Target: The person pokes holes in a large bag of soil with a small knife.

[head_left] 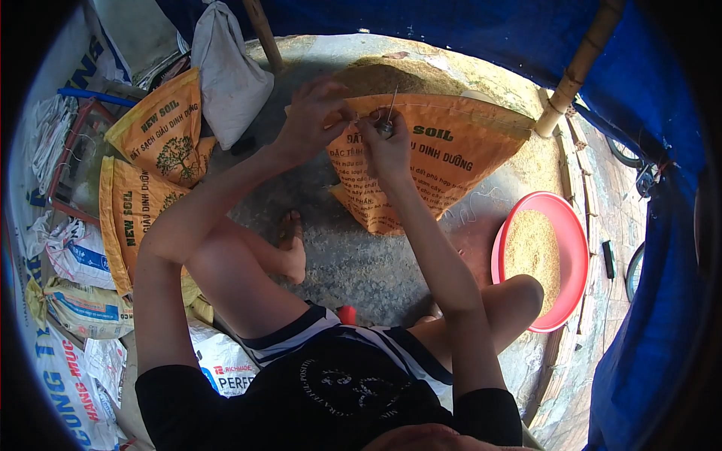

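A filled orange sack (444, 165) with dark print stands in front of me, its long top edge pulled flat. At the left end of that edge are both of my hands. My right hand (389, 146) is closed on a thin metal needle (395, 98) that points upward, with a small shiny metal piece against the fingers. Just left of it, my left hand (320, 116) is raised and slightly blurred. Its thumb and fingertips pinch together on what looks like a thin white thread, close to the sack's corner.
A pink basin (575, 259) of yellow-brown grain or husks stands by my right knee. More orange sacks (139, 210) and a white sack (226, 75) lean at left. Bamboo poles (583, 64) and blue tarp (481, 30) border the space. Loose grain (391, 75) lies behind the sack.
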The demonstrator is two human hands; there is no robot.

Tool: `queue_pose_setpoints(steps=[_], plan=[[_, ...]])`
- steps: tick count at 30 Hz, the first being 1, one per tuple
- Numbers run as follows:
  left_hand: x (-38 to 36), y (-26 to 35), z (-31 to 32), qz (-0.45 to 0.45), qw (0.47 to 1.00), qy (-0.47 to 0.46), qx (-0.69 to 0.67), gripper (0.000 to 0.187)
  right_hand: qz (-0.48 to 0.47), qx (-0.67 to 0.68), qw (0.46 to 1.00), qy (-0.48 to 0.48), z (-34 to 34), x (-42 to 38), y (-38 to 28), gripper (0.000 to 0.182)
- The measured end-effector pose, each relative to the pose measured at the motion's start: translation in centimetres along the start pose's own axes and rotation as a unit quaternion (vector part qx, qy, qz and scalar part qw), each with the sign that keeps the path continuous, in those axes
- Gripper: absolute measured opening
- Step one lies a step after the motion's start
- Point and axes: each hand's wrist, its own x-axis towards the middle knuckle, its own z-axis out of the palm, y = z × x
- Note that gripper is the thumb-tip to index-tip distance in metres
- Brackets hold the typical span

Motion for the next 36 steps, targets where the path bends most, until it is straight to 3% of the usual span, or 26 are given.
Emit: queue_pose_setpoints(steps=[4,12,19,25,27,28,30,34,36], plan=[[0.2,0.8,-0.3,0.005,0.999,0.006,-0.034,0.016,-0.014,0.02,1.0,-0.001,0.0,0.2,0.4,0.024],[0.2,1.4,-0.8,0.03,0.998,0.012,0.047,0.015,0.001,0.021,1.0,0.0,0.0,0.0,0.3,0.027],[0.5,1.4,-1.1,0.031,0.999,0.013,0.038,0.014,0.021,-0.002,1.0,-0.007,0.1,-0.4,-0.4,0.028],[0.7,0.2,-3.7,-0.024,0.997,-0.07,0.004,0.012,-0.106,-0.075,0.991,0.011,0.1,-0.2,0.4,0.022],[0.9,0.2,-5.3,-0.094,0.984,-0.14,-0.064,0.013,-0.229,-0.202,0.95,0.071,0.1,-0.3,0.3,0.019],[1.1,0.1,-6.2,-0.094,0.984,-0.14,-0.064,0.013,-0.228,-0.202,0.95,0.072,0.2,-0.5,0.0,0.019],[1.5,-0.1,-7.7,-0.165,0.944,-0.213,-0.19,0.014,-0.218,-0.216,0.949,0.066,0.3,-1.1,-1.0,0.019],[1.7,0.4,-9.4,-0.17,0.919,-0.264,-0.238,0.015,-0.241,-0.245,0.938,0.039,1.6,-3.0,-3.0,0.017],[1.5,0.5,-9.6,-0.049,0.943,-0.271,-0.188,0.022,-0.31,-0.249,0.917,-0.017,2.3,-3.9,-3.4,0.014]])
